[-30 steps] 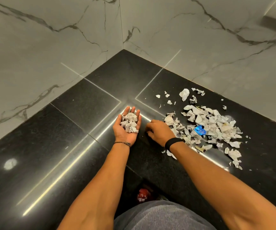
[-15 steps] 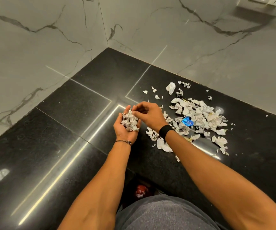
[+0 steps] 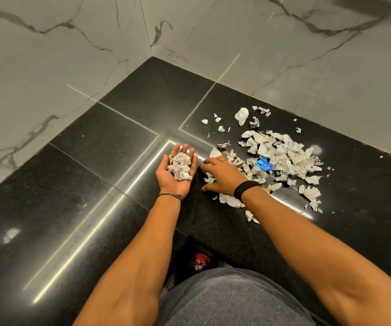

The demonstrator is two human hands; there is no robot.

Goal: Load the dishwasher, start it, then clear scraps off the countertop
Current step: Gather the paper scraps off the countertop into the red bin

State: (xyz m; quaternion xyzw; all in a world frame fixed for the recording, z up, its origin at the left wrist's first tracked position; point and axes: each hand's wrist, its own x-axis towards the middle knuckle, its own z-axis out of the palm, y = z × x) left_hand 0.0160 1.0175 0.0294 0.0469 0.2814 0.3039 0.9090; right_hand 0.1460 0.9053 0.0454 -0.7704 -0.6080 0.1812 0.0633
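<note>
Scraps [image 3: 180, 166] heaped in the upturned left hand [image 3: 166, 182], fingers loosely straight, cupping rather than clenching. Right hand [image 3: 223, 176] palm-down just beside it, fingers spread flat over the near edge of the bigger paper pile [image 3: 281, 156] on the black countertop [image 3: 109, 147], blue wrapper [image 3: 264, 164] lying among the pieces.
</note>
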